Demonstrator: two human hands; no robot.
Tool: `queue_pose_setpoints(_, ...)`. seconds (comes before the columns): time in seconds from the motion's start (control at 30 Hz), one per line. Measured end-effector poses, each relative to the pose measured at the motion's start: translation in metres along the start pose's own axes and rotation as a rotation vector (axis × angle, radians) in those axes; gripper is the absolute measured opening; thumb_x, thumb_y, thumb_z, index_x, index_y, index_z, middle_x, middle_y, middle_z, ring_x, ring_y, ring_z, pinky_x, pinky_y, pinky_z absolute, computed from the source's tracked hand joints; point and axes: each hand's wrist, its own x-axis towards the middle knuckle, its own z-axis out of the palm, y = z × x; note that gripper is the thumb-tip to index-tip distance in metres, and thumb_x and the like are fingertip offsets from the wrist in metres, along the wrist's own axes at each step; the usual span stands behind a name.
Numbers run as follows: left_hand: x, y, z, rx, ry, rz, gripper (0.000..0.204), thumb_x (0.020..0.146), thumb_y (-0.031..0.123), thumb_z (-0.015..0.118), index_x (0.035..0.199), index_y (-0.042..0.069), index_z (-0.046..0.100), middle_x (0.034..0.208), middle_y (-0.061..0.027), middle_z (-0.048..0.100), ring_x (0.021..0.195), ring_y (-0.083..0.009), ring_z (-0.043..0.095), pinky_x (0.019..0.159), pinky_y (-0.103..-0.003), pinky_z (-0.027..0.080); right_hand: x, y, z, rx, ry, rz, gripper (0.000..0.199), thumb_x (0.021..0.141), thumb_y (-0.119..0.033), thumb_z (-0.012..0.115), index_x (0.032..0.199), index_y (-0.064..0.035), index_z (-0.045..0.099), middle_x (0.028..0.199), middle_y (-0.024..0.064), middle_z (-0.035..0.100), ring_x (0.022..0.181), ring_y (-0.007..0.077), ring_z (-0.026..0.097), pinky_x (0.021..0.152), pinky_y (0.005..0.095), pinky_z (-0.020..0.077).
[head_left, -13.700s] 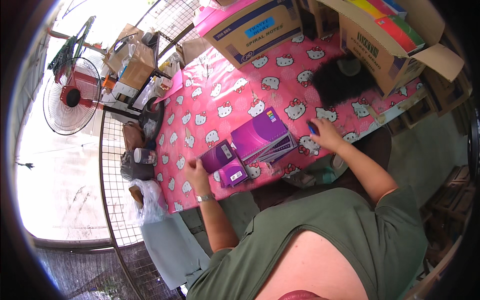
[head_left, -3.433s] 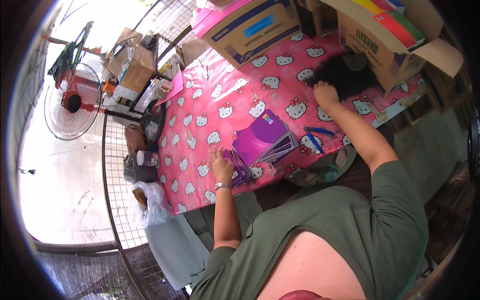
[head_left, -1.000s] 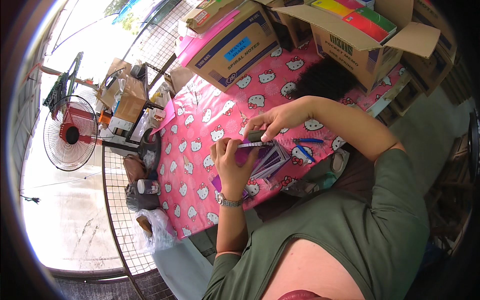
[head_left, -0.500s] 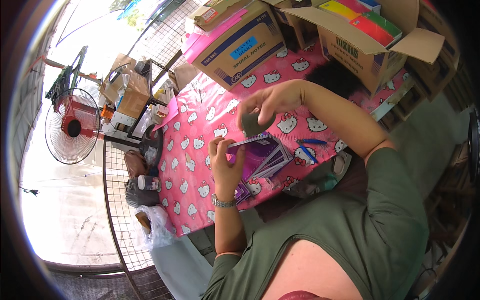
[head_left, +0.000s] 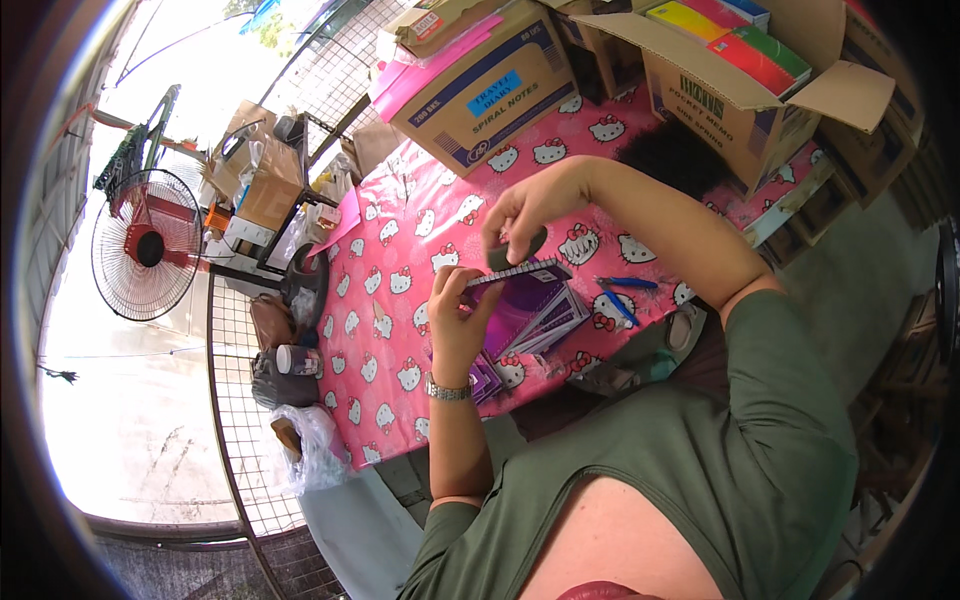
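My left hand [head_left: 458, 315], a metal watch on its wrist, pinches the left end of a purple spiral notebook [head_left: 515, 305], which is raised on edge. Along its upper edge runs a row of holes with a wire coil. My right hand [head_left: 540, 208] curls over that edge, gripping a dark green rounded pad [head_left: 500, 258] against or just above the coil; the fingers partly hide the contact. Further purple notebooks [head_left: 555, 328] stand fanned beside it, and more purple ones [head_left: 486, 382] lie by my left wrist. Blue-handled pliers [head_left: 622, 300] rest to the right.
A pink cartoon-print cloth covers the table [head_left: 400, 325]. Closed cardboard box [head_left: 490, 100] stands at the back; an open box [head_left: 715, 130] of colourful notebooks is at back right. A dark fuzzy thing [head_left: 675, 160] lies before it. A fan [head_left: 148, 248] and a plastic bag [head_left: 310, 445] are at left.
My right hand has lowered slightly, bringing the green pad down closer to the coil edge. The raised notebook has tilted a little. My left hand keeps its pinch.
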Motion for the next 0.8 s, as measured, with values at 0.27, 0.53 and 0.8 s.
queue_pose_setpoints(0.27, 0.006, -0.002, 0.000, -0.054, -0.032, -0.037, 0.026, 0.079, 0.003, 0.081, 0.097, -0.002, 0.062, 0.091, -0.0071, 0.060, 0.074, -0.0140, 0.064, 0.058, -0.025, 0.051, 0.003, 0.010, -0.005, 0.197, -0.038, -0.134, 0.032, 0.086, -0.019, 0.071, 0.114, -0.0035, 0.067, 0.100, -0.0006, 0.064, 0.094, 0.0066, 0.058, 0.082, 0.0243, 0.0456)
queue_pose_setpoints(0.53, 0.004, -0.013, 0.003, -0.169, 0.007, -0.102, 0.026, 0.080, 0.004, 0.081, 0.094, -0.001, 0.061, 0.087, -0.0043, 0.060, 0.072, -0.0089, 0.062, 0.057, -0.023, 0.049, 0.000, 0.006, -0.002, -0.033, 0.017, -0.037, 0.043, 0.084, -0.029, 0.075, 0.119, -0.0055, 0.068, 0.107, 0.0055, 0.062, 0.099, 0.0118, 0.057, 0.086, 0.0286, 0.0449)
queue_pose_setpoints(0.8, -0.004, -0.006, 0.005, -0.376, 0.205, -0.300, 0.017, 0.088, 0.006, 0.076, 0.098, -0.003, 0.065, 0.077, -0.0024, 0.066, 0.064, -0.0079, 0.063, 0.058, -0.020, 0.048, -0.117, 0.114, -0.065, -1.079, 1.388, 0.761, 0.051, 0.074, -0.045, 0.080, 0.115, -0.0163, 0.071, 0.120, 0.0123, 0.064, 0.115, 0.0355, 0.058, 0.096, 0.0469, 0.0491)
